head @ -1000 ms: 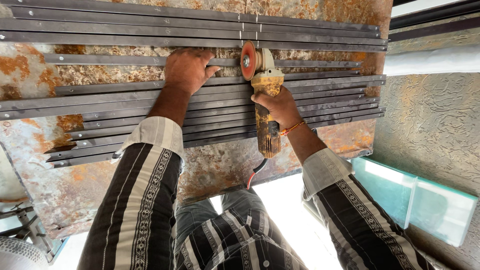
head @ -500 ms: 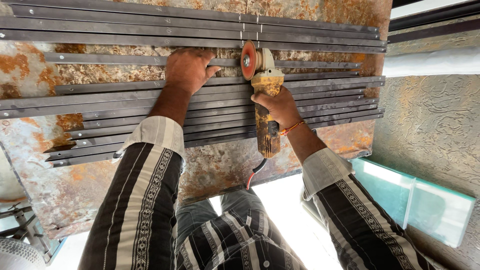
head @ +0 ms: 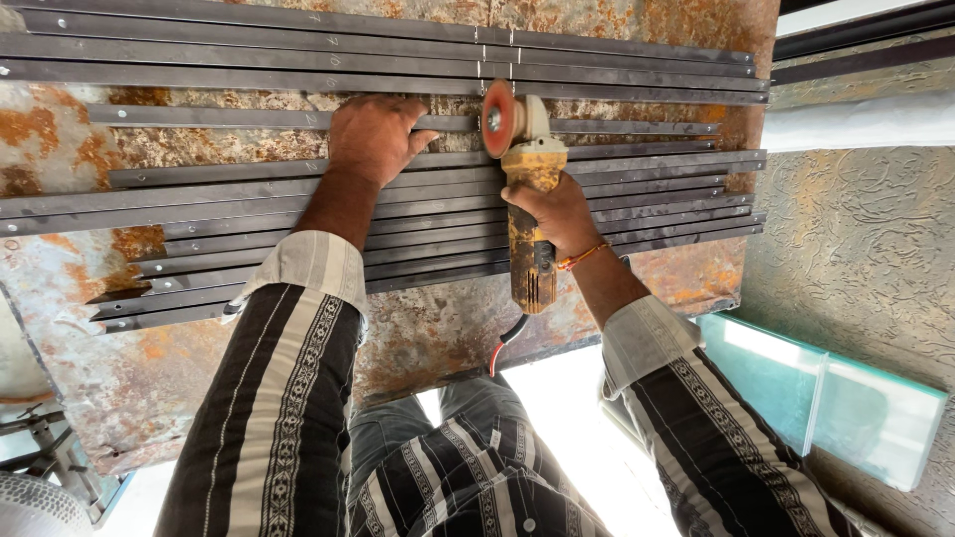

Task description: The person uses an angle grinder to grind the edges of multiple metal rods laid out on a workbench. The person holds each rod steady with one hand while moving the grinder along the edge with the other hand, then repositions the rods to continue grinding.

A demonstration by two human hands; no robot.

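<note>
Head view: right hand (head: 559,214) wrapped tight around angle grinder (head: 527,199), red disc (head: 497,117) at a flat steel bar (head: 249,115). Left hand (head: 373,134) pressed flat on that bar, clasping nothing. Bars lie on rusty plate (head: 60,139). Disc contact point hard to make out; cable (head: 502,343) cut off behind legs.

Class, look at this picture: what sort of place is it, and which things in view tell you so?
Probably a metal fabrication workshop. Long flat steel bars lie across a rusty steel sheet, and the right hand holds an angle grinder with its disc at one bar.
</note>
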